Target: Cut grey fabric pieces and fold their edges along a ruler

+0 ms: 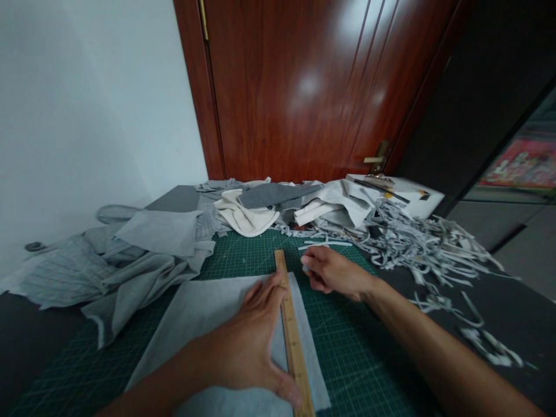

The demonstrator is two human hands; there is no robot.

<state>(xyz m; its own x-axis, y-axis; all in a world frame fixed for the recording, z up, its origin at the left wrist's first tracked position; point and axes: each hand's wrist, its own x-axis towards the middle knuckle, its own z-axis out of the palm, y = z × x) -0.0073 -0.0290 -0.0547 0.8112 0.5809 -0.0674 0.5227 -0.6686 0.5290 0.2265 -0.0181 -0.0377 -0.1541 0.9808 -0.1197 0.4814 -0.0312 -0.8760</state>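
Note:
A pale grey fabric piece (208, 307) lies flat on the green cutting mat (343, 336). Along its right side runs a wooden ruler (292, 330), with a narrow strip of fabric showing beyond its edge. My left hand (247, 336) is spread open, its fingers and thumb pressing on the ruler and the cloth. A thin light-blue line shows beside the ruler's right edge. To the right of the ruler's far end, my right hand (325, 269) is closed, just above the mat. A small pale bit shows at its fingertips, too little to name.
Grey cloth (143, 255) is heaped at the left. More folded fabric (247, 211) lies along the back, before a wooden door (295, 87). Thin fabric strips (417, 243) pile up at the right, by a white box (421, 200). Some loose scraps (490, 347) lie nearer.

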